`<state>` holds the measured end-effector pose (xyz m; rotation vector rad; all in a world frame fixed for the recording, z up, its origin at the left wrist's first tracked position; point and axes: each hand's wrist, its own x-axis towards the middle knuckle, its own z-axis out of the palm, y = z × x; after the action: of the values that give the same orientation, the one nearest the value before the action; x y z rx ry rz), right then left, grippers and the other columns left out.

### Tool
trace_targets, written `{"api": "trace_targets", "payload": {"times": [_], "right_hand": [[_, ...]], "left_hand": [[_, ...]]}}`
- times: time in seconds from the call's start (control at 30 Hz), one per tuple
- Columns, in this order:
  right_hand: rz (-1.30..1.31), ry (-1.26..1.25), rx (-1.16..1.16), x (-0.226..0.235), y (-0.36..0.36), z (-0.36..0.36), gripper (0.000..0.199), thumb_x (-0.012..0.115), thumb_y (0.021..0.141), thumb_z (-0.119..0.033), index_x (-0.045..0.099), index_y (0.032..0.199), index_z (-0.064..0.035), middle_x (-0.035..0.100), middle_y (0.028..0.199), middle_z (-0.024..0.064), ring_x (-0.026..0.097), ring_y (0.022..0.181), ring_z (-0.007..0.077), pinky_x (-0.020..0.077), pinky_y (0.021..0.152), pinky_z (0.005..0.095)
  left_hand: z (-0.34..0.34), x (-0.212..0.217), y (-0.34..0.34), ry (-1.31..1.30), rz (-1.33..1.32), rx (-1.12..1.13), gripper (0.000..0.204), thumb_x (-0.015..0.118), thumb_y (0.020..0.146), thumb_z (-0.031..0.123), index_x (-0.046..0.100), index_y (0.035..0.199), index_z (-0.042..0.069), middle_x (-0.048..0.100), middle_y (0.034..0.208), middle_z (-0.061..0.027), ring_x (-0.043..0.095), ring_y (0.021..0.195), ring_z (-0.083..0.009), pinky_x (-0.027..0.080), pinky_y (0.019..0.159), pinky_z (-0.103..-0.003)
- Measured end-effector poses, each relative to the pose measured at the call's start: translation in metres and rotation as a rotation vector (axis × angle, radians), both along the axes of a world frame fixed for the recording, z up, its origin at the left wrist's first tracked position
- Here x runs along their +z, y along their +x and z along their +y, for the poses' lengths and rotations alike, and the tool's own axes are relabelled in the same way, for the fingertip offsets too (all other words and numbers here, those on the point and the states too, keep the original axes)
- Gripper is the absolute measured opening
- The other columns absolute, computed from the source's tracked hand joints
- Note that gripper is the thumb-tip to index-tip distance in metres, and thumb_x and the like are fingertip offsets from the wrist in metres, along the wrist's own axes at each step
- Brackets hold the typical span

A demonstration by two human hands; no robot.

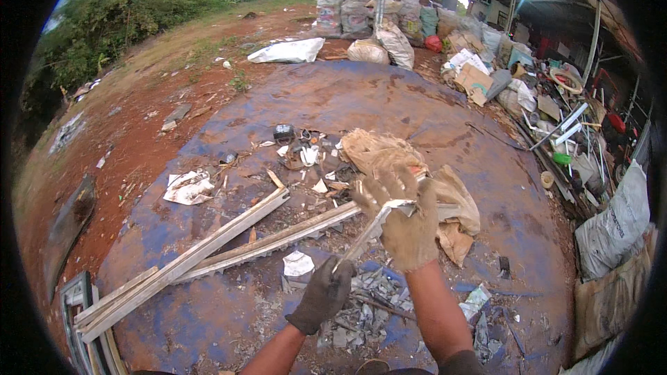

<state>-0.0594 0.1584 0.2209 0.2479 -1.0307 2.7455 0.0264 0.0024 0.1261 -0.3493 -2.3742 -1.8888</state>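
Observation:
My left hand (323, 293), in a dark glove, grips the lower end of a thin bent metal strip (368, 232). My right hand (405, 219), in a tan dirty glove, holds the strip's upper end, where the metal is folded over. The strip runs slantwise between both hands, above a blue tarp (389, 107) on the ground. Below the hands lies a heap of small grey metal scraps (368, 305). Two long pale metal frame bars (208, 243) lie on the tarp to the left of my hands.
A crumpled tan sack (389, 153) lies behind my right hand. Paper and small litter (189, 187) are scattered on the tarp. Filled sacks (354, 10) are stacked far back; scrap piles (556, 111) and white bags (615, 219) line the right side. Red dirt lies to the left.

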Motion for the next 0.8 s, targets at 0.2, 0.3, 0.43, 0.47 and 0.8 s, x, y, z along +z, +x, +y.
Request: {"api": "trace_targets", "payload": {"times": [0.2, 0.3, 0.43, 0.47, 0.8], "right_hand": [[-0.420, -0.031, 0.197, -0.022, -0.007, 0.027, 0.034, 0.054, 0.106, -0.038, 0.061, 0.103, -0.0057, 0.050, 0.064, 0.0017, 0.053, 0.060, 0.0214, 0.0522, 0.067, 0.0476], [-0.646, 0.035, 0.192, -0.053, -0.018, 0.025, 0.023, 0.061, 0.100, -0.027, 0.057, 0.091, -0.0067, 0.043, 0.059, 0.0004, 0.047, 0.054, 0.0182, 0.0492, 0.057, 0.0441], [-0.785, 0.209, 0.203, -0.116, -0.005, 0.016, 0.022, 0.065, 0.098, -0.026, 0.055, 0.091, -0.0076, 0.045, 0.066, 0.0017, 0.048, 0.054, 0.0177, 0.0491, 0.053, 0.0402], [-0.807, 0.210, 0.235, -0.129, 0.001, 0.015, 0.023, 0.065, 0.098, -0.027, 0.055, 0.092, -0.0073, 0.047, 0.068, 0.0025, 0.049, 0.055, 0.0181, 0.0500, 0.054, 0.0400], [-0.603, 0.180, -0.023, -0.173, 0.058, 0.002, 0.055, 0.035, 0.109, -0.054, 0.060, 0.119, -0.0060, 0.058, 0.089, 0.0047, 0.062, 0.080, 0.0198, 0.0558, 0.065, 0.0385]], "left_hand": [[-0.017, -0.035, 0.014, -0.080, -0.107, -0.143, 0.039, 0.047, 0.111, 0.037, 0.058, 0.099, 0.002, 0.055, 0.068, -0.0036, 0.054, 0.053, -0.0131, 0.048, 0.052, -0.032], [-0.030, -0.044, 0.022, 0.074, -0.456, -0.316, 0.041, 0.047, 0.110, 0.041, 0.058, 0.097, 0.003, 0.055, 0.066, -0.0020, 0.054, 0.052, -0.0135, 0.047, 0.051, -0.033], [-0.034, -0.076, 0.037, -0.014, -0.829, -0.391, 0.043, 0.059, 0.105, 0.044, 0.059, 0.110, 0.002, 0.061, 0.076, -0.0072, 0.064, 0.061, -0.0161, 0.056, 0.057, -0.036], [-0.029, -0.087, 0.049, 0.066, -0.870, -0.374, 0.044, 0.059, 0.105, 0.046, 0.060, 0.110, 0.003, 0.061, 0.076, -0.0067, 0.063, 0.060, -0.0160, 0.057, 0.057, -0.036], [-0.004, -0.157, 0.101, 0.320, -1.171, -0.249, 0.054, 0.055, 0.103, 0.057, 0.064, 0.115, 0.005, 0.067, 0.095, -0.0044, 0.064, 0.076, -0.0151, 0.056, 0.067, -0.034]]}}
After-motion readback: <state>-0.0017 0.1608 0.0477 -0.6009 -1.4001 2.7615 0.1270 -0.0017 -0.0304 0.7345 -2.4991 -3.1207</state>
